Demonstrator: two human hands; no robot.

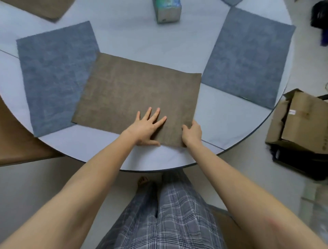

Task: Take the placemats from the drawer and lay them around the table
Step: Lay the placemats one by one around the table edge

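Placemats on round table (pixel 124 35), five counted: brown one cut off at top left (pixel 40 8), blue one at left (pixel 55 74), brown one in the middle (pixel 134 92) overlapping that blue one's edge, blue one at right (pixel 248 58), blue corner at top edge (pixel 230 1). Left hand (pixel 147 128) flat on middle mat, fingers spread straight. Right hand (pixel 192 133) pinching its near right corner (fingers curled). One tissue box (pixel 167 10), print unreadable. Cardboard box (pixel 298 119) on floor, label too small to read.
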